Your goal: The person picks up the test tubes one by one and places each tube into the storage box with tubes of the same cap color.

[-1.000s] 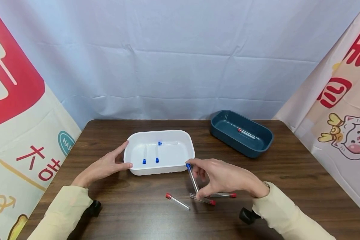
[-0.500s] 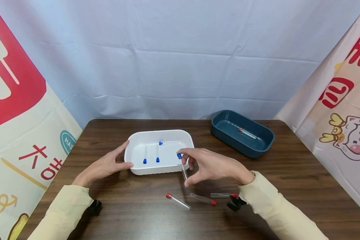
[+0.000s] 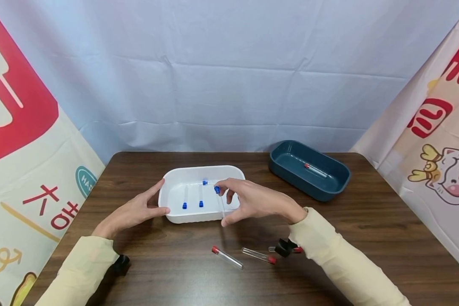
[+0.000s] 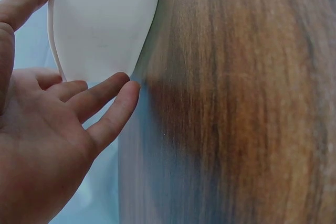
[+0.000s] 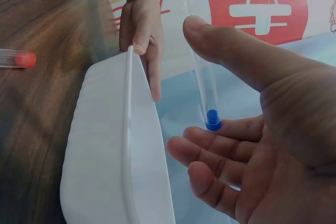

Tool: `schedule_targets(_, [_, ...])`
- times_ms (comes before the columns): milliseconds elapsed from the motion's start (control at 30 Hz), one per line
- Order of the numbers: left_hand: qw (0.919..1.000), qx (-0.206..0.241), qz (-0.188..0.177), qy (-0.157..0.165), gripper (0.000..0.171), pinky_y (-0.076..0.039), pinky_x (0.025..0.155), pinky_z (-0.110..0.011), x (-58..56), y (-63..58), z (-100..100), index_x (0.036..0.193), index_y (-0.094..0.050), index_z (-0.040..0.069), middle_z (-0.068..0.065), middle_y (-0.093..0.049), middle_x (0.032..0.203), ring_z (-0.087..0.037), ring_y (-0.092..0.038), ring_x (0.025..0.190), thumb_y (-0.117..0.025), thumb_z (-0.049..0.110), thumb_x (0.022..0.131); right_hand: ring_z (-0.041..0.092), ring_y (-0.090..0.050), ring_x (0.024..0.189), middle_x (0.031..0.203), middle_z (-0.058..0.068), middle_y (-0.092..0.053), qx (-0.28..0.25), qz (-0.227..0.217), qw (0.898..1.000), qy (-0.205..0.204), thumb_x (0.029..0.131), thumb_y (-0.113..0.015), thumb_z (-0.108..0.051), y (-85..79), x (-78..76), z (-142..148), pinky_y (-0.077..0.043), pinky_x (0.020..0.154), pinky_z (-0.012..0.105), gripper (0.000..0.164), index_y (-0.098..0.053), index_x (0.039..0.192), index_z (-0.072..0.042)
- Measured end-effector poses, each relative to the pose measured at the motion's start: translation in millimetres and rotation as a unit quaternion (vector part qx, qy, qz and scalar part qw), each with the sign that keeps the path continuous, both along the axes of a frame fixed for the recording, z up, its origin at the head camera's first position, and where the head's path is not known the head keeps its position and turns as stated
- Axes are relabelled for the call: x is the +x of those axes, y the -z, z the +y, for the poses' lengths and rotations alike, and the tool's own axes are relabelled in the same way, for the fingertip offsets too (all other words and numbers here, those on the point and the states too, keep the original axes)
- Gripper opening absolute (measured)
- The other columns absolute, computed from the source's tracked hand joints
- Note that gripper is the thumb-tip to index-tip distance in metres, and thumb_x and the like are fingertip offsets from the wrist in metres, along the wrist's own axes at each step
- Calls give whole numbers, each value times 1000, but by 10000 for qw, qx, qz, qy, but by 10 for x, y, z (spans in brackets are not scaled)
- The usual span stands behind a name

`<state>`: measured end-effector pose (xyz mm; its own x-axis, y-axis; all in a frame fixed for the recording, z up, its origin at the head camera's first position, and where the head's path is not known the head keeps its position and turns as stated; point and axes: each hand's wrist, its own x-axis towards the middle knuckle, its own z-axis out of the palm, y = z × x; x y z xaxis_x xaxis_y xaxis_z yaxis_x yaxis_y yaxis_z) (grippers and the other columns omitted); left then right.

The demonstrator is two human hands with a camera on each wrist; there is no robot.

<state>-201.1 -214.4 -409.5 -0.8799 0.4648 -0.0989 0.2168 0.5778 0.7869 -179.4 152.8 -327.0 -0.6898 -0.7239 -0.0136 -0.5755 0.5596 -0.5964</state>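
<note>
In the head view, my right hand [image 3: 252,199] pinches a clear test tube [image 3: 222,205] with a blue cap between thumb and fingers. It hangs over the right part of the white basin [image 3: 237,172], slanted with the cap farther from me. The right wrist view shows the blue cap [image 5: 212,120] by my fingers. My left hand [image 3: 135,212] touches the basin's left end with spread, fairly straight fingers, the thumb on the near corner. Inside the basin lie blue-capped tubes, two pointing away [image 3: 185,199] and one sideways [image 3: 205,182], partly behind my right hand.
Near the front of the wooden table lie red-capped tubes: one at left [image 3: 227,257], one in the middle [image 3: 258,256], another [image 3: 297,250] partly hidden by my right wrist camera. A dark blue basin [image 3: 290,182] at back right holds a red-capped tube [image 3: 315,170].
My right hand has carried the blue-capped tube left and away from me, from beside the white basin's near right corner to above its inside. The left hand stays at the basin's left end.
</note>
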Motion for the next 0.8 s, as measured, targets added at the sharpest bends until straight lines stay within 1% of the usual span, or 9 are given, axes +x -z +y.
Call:
schedule_targets(200, [10000,54,22,6,102,-38,110,-61,-3,12,-6,168,-9,20,-17,-17,170,-39,-35,147,-74,47,95,14,-61,106,127,1,-61,73,64,10000,-12,81,-90,-41,-18,-102,-106,-50,90,32,88,-48,149,-5])
schedule_targets(267, [10000,68,24,14,101,-38,110,-60,-2,14,-6,168,-9,19,-17,-17,170,-39,-36,147,-74,47,95,15,-62,106,127,3,-61,49,51,10000,-30,81,-90,-40,-17,-138,-138,-51,90,34,87,-48,148,-4])
schedule_targets(367, [10000,85,31,15,101,-39,110,-59,-6,21,-6,168,-9,19,-18,-17,170,-39,-37,146,-74,46,95,17,-63,104,126,4,-62,-11,44,10000,-57,81,-90,-37,-9,-191,-182,-52,88,32,86,-48,148,-1])
schedule_targets(533, [10000,26,72,-17,102,-41,109,-59,-18,23,1,168,-9,17,-19,-18,169,-39,-42,143,-74,47,95,17,-63,103,122,0,-61,-79,10,10000,4,81,-91,-37,-1,-257,-243,-52,84,28,85,-50,146,0])
schedule_targets(800, [10000,44,50,-26,103,-43,107,-55,-20,22,-1,168,-9,17,-19,-21,168,-37,-48,139,-73,50,94,19,-62,105,126,5,-61,-62,-24,10000,-12,83,-89,-37,-2,-369,-336,-53,88,33,86,-47,148,0])
